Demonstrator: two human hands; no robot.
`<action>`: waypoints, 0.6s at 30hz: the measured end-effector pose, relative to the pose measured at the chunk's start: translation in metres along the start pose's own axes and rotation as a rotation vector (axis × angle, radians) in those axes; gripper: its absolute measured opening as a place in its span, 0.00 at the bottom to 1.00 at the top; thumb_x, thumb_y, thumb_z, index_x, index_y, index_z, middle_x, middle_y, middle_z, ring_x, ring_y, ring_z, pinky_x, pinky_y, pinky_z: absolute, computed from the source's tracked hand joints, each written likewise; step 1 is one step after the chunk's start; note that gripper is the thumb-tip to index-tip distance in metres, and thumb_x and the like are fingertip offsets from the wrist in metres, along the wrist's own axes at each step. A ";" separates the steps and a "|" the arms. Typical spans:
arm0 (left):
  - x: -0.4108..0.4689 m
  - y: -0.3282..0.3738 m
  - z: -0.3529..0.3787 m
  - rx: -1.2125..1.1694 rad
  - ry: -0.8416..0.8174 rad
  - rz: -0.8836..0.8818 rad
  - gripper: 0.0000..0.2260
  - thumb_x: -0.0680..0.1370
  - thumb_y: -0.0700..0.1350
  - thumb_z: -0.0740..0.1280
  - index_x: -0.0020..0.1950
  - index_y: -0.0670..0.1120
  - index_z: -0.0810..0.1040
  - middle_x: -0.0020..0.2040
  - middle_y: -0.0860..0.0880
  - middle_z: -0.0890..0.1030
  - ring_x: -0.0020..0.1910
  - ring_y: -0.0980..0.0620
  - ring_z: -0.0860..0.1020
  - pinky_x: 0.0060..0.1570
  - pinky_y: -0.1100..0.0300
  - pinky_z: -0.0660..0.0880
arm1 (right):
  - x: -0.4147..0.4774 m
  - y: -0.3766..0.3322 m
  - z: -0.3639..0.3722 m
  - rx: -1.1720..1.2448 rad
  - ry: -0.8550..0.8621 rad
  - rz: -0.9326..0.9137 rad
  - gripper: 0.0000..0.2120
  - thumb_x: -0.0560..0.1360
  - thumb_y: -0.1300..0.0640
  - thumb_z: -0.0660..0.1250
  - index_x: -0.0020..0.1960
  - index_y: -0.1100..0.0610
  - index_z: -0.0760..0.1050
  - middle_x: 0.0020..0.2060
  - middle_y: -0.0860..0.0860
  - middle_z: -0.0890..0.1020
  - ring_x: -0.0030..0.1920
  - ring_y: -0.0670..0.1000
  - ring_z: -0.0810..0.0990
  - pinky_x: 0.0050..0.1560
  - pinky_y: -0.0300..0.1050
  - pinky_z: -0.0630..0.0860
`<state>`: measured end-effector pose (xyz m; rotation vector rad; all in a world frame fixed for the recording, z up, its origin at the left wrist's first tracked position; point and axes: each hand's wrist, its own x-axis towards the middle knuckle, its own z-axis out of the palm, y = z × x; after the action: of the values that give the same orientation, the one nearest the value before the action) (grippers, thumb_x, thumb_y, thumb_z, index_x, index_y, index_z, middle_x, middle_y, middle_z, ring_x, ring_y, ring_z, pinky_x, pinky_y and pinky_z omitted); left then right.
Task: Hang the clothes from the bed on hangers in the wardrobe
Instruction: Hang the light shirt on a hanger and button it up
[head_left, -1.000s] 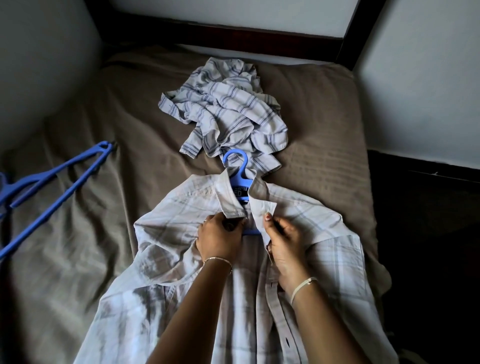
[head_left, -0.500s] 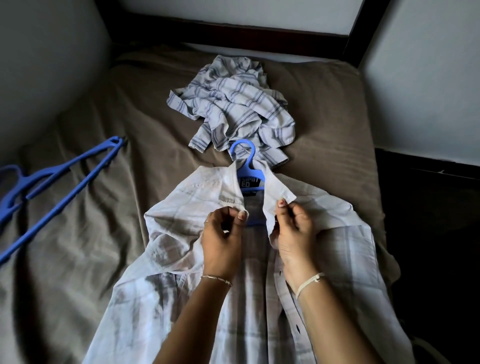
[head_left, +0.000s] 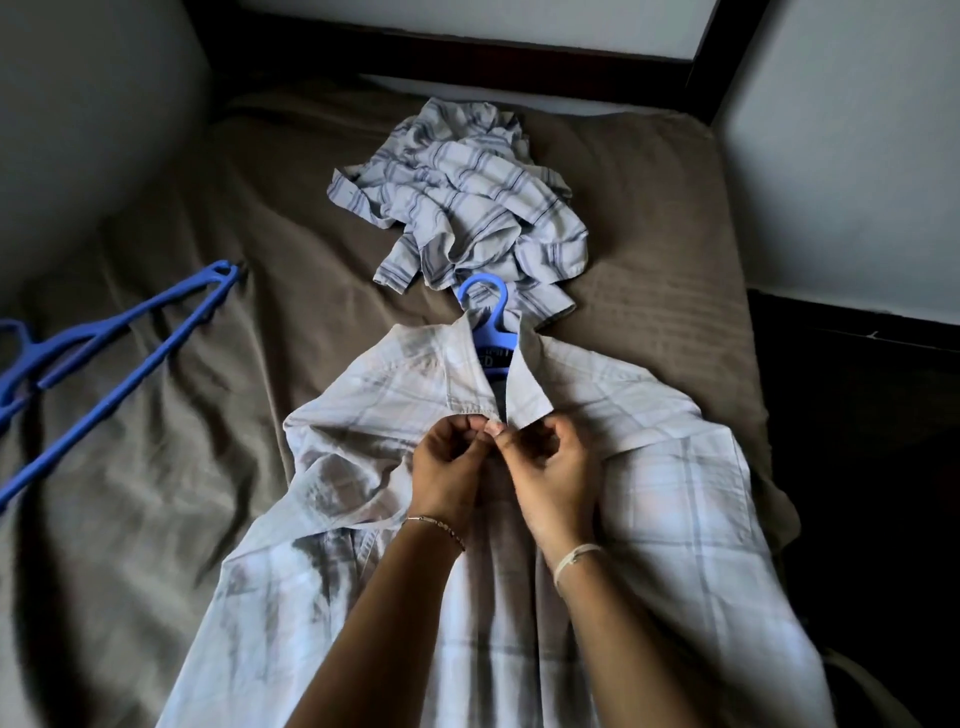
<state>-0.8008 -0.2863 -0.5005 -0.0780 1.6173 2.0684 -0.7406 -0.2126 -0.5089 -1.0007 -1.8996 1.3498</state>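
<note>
The bed (head_left: 208, 467) ran away from you to a dark headboard (head_left: 467, 57). A pale wall (head_left: 78, 104) stood close along its left edge, and its right edge dropped to a dim strip too dark to make out. Bare brown sheet lay open on the left, between the shirt and the spare blue hangers (head_left: 119, 353), which lay flat near the left edge and were partly cut off by the frame. The pale plaid shirt (head_left: 675, 519) lay spread front up on the near part of the bed, collar away from you and hem out of view below. A blue hanger (head_left: 488, 306) sat inside its neck, its hook poking out past the collar and overlapping the near edge of a crumpled striped shirt (head_left: 467, 208) heaped farther up the bed. Your left hand (head_left: 447, 467) and right hand (head_left: 556, 478) met just below the collar, fingers curled, each pinching one front edge of the plaid shirt, the two edges drawn together. The fabric looked thin, with faint grey checks, and was wrinkled at the left shoulder.
</note>
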 end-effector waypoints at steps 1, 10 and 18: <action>0.000 0.000 0.000 -0.017 0.001 -0.016 0.07 0.75 0.31 0.67 0.42 0.42 0.77 0.35 0.48 0.82 0.35 0.54 0.79 0.46 0.58 0.76 | -0.004 0.000 0.002 -0.039 0.029 -0.029 0.22 0.64 0.33 0.73 0.38 0.51 0.73 0.33 0.47 0.81 0.36 0.48 0.80 0.38 0.46 0.77; -0.003 -0.002 -0.003 -0.155 -0.029 -0.051 0.05 0.73 0.29 0.68 0.46 0.36 0.80 0.39 0.44 0.84 0.39 0.52 0.82 0.49 0.59 0.79 | -0.004 0.005 0.001 -0.077 0.118 -0.059 0.08 0.73 0.54 0.71 0.38 0.57 0.80 0.31 0.51 0.82 0.32 0.51 0.79 0.37 0.51 0.78; -0.005 0.003 0.009 -0.159 0.097 -0.087 0.09 0.69 0.31 0.73 0.48 0.30 0.80 0.41 0.40 0.84 0.37 0.52 0.82 0.44 0.62 0.80 | 0.001 0.005 -0.005 -0.026 -0.035 0.016 0.12 0.80 0.54 0.63 0.39 0.55 0.72 0.32 0.50 0.77 0.33 0.51 0.75 0.38 0.47 0.70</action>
<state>-0.7957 -0.2806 -0.4934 -0.3024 1.4738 2.1514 -0.7358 -0.2080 -0.5116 -1.0129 -1.9435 1.3637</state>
